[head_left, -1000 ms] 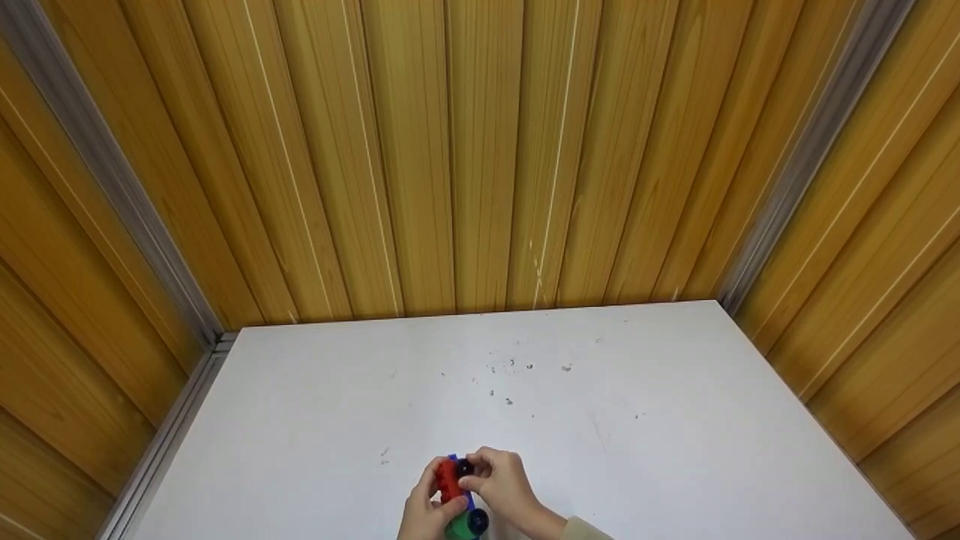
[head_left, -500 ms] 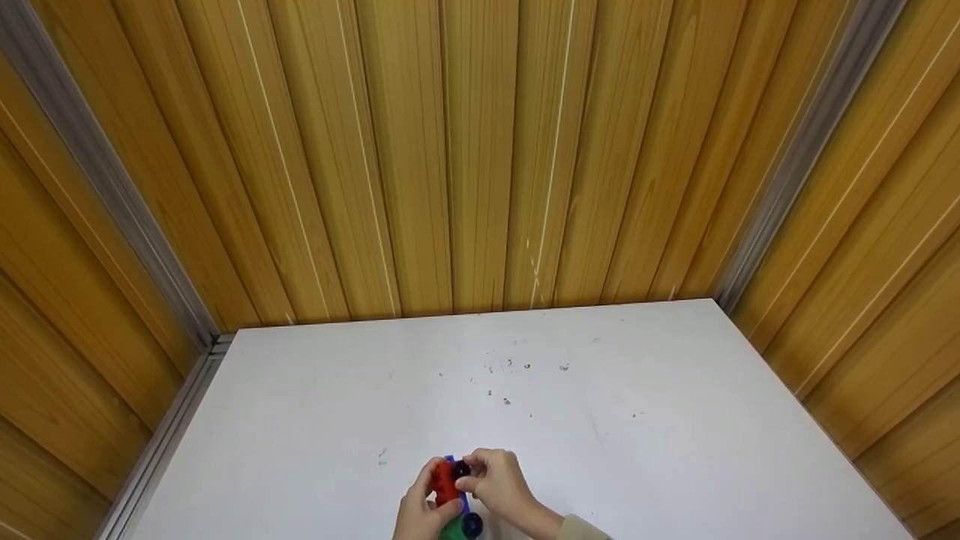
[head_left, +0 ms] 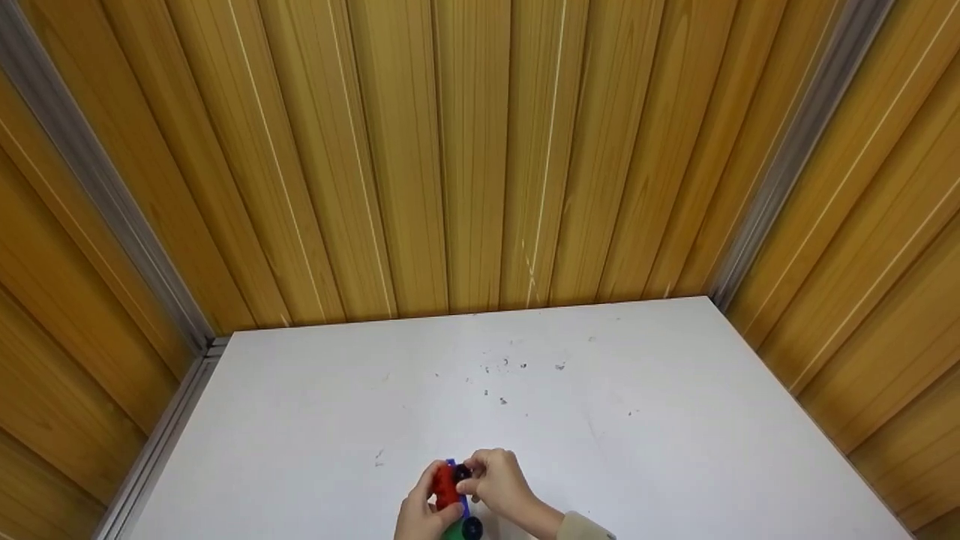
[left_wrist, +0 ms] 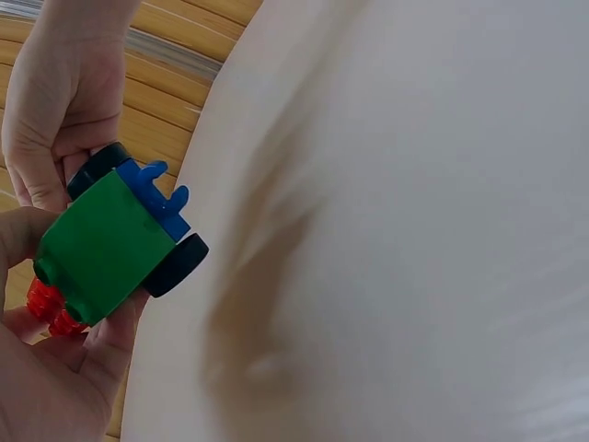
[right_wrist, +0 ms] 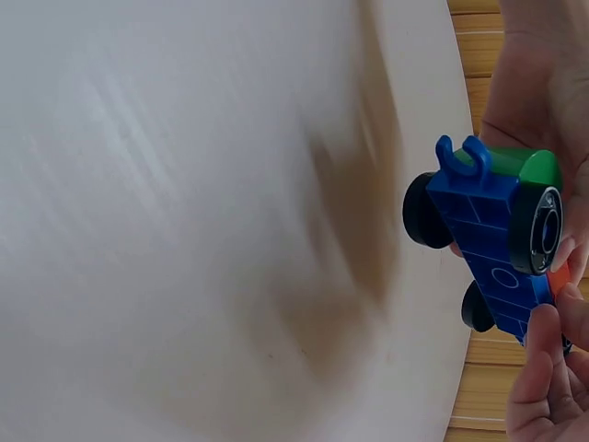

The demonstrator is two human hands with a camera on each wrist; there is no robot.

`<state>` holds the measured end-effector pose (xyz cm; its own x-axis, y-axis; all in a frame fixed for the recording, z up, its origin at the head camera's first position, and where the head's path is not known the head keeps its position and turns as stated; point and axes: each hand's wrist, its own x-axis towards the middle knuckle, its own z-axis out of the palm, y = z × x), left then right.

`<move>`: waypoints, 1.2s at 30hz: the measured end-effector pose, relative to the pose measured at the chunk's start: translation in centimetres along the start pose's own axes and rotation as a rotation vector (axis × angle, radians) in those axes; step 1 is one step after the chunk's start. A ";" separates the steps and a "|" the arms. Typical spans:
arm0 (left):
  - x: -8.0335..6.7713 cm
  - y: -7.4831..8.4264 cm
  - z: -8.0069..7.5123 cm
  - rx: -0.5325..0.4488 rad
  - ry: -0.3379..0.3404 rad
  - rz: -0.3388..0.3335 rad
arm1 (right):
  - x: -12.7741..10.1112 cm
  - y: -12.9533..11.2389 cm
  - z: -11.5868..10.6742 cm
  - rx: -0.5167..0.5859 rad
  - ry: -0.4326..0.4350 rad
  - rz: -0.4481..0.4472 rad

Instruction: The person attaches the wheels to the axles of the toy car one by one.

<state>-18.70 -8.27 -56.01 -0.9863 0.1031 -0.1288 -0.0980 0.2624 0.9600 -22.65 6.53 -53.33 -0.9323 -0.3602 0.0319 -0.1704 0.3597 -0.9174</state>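
Fingers [head_left: 431,480] of both hands curl round one toy car [left_wrist: 110,244] (four black wheels) above one white table [head_left: 675,450].

We saw a white table [head_left: 675,450] set into a corner of wooden wall panels [head_left: 480,150]. Its flat top carried only small dark specks [head_left: 502,367] scattered near the middle, and one faint mark [head_left: 379,456] toward the left.

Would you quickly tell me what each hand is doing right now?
Left hand: grips the toy car.
Right hand: pinches the same toy car's wheel.
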 end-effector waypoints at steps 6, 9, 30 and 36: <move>0.0 0.3 0.2 0.008 0.008 0.016 | 0.0 0.1 -0.1 0.007 0.013 -0.010; -0.1 0.5 0.0 0.032 0.016 0.022 | 0.0 0.1 0.0 0.023 0.018 -0.009; 0.1 -0.4 0.4 0.025 -0.005 0.005 | -0.3 1.7 -0.5 -0.010 -0.035 -0.004; 0.0 -0.2 0.5 0.032 -0.008 -0.002 | -0.5 1.8 -0.7 -0.033 -0.019 -0.050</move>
<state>-18.61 -7.86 -56.28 -0.9850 0.1100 -0.1333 -0.0960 0.2932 0.9512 -22.72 7.93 -54.70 -0.9162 -0.3945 0.0700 -0.2275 0.3685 -0.9014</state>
